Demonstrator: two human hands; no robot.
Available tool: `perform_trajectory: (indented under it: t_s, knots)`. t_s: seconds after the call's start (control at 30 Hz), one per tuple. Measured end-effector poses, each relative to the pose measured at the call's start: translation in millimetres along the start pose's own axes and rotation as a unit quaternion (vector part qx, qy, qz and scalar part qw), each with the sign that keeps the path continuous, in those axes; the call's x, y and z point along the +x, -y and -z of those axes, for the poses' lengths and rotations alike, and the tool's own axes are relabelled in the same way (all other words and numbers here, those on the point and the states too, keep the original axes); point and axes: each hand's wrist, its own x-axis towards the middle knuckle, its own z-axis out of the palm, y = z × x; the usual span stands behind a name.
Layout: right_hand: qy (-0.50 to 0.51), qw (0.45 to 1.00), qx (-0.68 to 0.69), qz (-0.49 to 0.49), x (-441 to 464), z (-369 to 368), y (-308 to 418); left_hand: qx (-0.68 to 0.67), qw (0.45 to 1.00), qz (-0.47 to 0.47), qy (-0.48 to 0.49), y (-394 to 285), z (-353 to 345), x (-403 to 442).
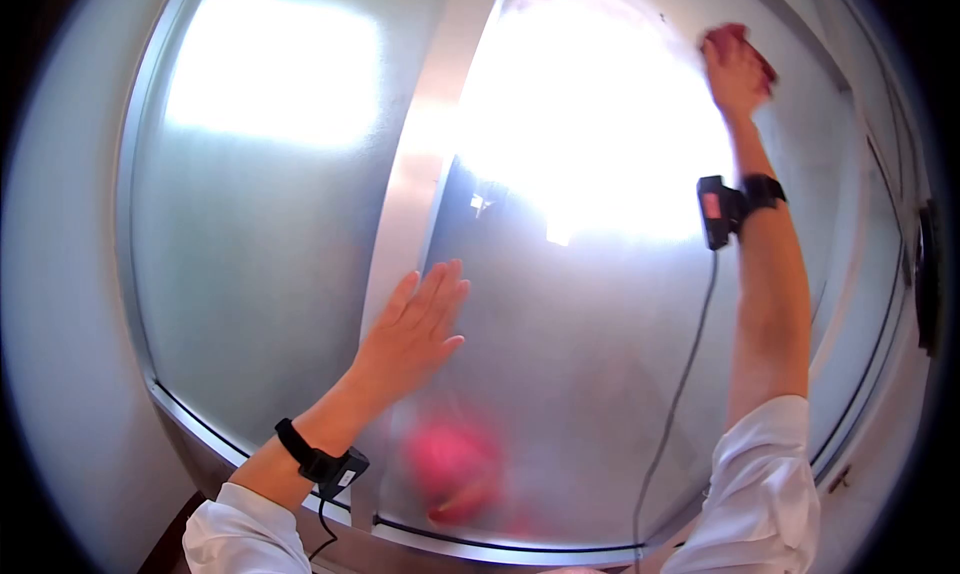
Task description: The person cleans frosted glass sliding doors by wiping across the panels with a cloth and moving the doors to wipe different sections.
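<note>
High at the upper right, my right hand (738,76) presses a crumpled dark red cloth (762,66) against the frosted glass pane (600,344). My left hand (415,329) is at the centre left, holding nothing, its fingers stretched out and near or against the metal upright (395,214) between two panes. Whether its palm touches the frame or glass cannot be made out. Both wrists wear black strapped devices with cables.
A second frosted pane (260,254) stands on the left. A blurred pink shape (455,459) shows in the lower part of the right pane. The metal bottom rail (500,552) runs below. A dark object (928,279) is at the right edge.
</note>
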Motion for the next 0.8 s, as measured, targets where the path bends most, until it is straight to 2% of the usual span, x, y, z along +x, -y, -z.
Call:
perform_trajectory:
  t_s: [0.07, 0.1, 0.13, 0.17, 0.27, 0.3, 0.33, 0.37, 0.43, 0.47, 0.53, 0.57, 0.73, 0.8]
  knots:
    - [-0.130, 0.985, 0.086, 0.076, -0.7, 40.2, 45.1, -0.006, 1.000, -0.017, -0.017, -21.6, 22.4, 5.3]
    - [-0.184, 0.971, 0.082, 0.130, 31.1, 74.0, 98.7, -0.016, 0.999, -0.006, -0.050, 1.9, 28.5, -3.6]
    - [-0.151, 0.972, 0.092, 0.153, 27.0, 77.7, 125.3, -0.024, 0.999, -0.008, -0.042, -2.3, 36.0, 10.0]
    - [0.004, 0.976, 0.193, 0.097, 20.6, 141.5, 153.8, -0.032, 0.998, -0.020, -0.046, -5.7, 48.4, 15.8]
    - [-0.041, 0.957, 0.253, 0.139, 14.5, 156.0, 206.5, -0.066, 0.997, -0.011, -0.028, -12.5, 62.0, 26.6]
    - [-0.057, 0.954, 0.267, 0.124, 9.0, 157.8, 216.0, -0.074, 0.997, -0.001, -0.025, -10.5, 63.6, 30.8]
    - [-0.023, 0.945, 0.305, 0.114, -54.4, 77.4, 300.8, -0.081, 0.996, 0.020, 0.024, 29.8, -33.3, 26.1]
    - [-0.020, 0.939, 0.323, 0.112, -65.2, 76.2, 303.1, -0.091, 0.995, 0.011, 0.031, 31.6, -35.2, 25.4]
    - [-0.009, 0.928, 0.327, 0.177, -81.9, 71.0, 293.7, -0.101, 0.994, 0.028, 0.032, 34.4, -42.2, 25.1]
    - [-0.004, 0.930, 0.322, 0.176, -88.8, 71.3, 279.0, -0.130, 0.991, 0.035, 0.025, 35.1, -44.7, 24.6]
    - [0.027, 0.887, 0.371, 0.272, -94.6, 70.7, 240.7, -0.113, 0.992, 0.039, 0.031, 34.8, -45.6, 25.9]
    - [0.029, 0.910, 0.309, 0.275, -91.9, 65.4, 223.8, -0.094, 0.994, 0.046, 0.039, 34.8, -44.9, 24.7]
    - [0.009, 0.952, 0.240, 0.192, -71.9, 13.6, 92.5, -0.074, 0.994, 0.059, 0.048, 39.9, -41.5, 24.5]
    - [0.044, 0.970, 0.199, 0.133, -66.1, -7.1, 39.1, -0.065, 0.995, 0.063, 0.051, 43.0, -38.7, 26.4]
